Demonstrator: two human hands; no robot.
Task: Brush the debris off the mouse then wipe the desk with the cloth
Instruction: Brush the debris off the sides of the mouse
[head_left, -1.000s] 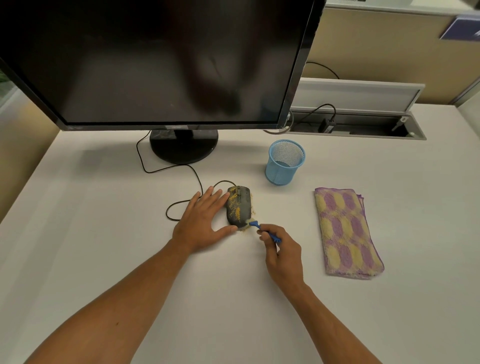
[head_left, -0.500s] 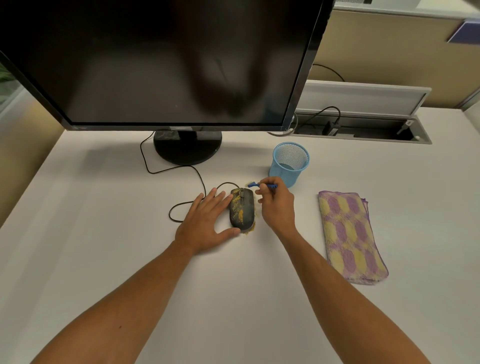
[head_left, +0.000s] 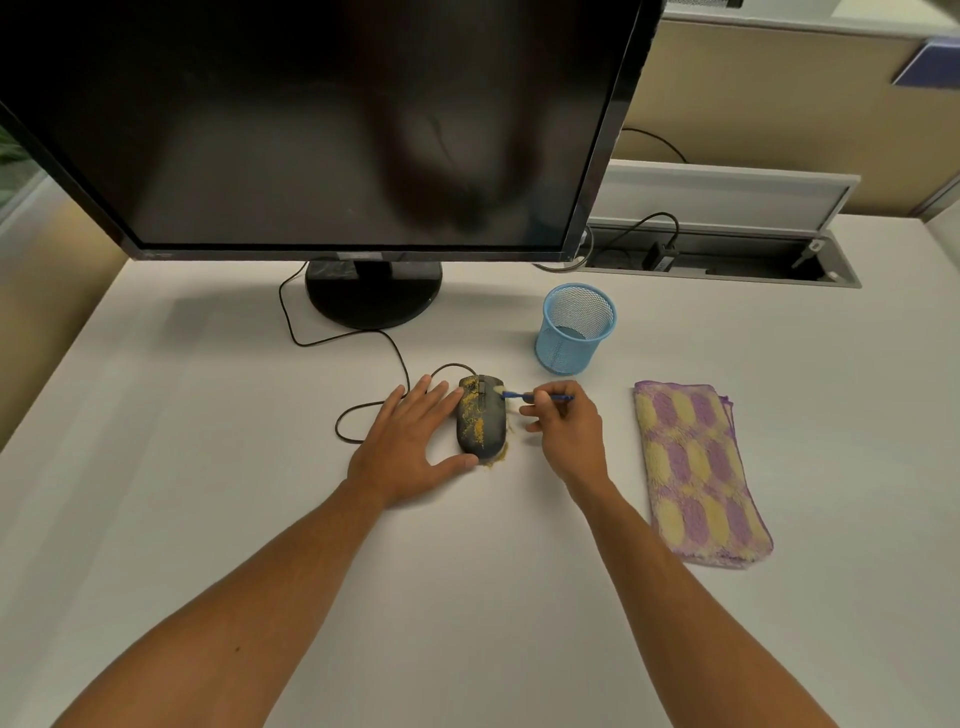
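Here the dark wired mouse lay on the white desk, in front of the monitor stand, with yellow debris spread over its left half and some crumbs on the desk at its near right edge. My left hand rested flat beside it, fingers straight, the thumb touching the near end of the mouse. My right hand pinched a small blue brush, whose pale bristles touched the far right part of the mouse. The blue mesh cup stood just behind. The folded purple and yellow cloth lay to the right, apart from my hands.
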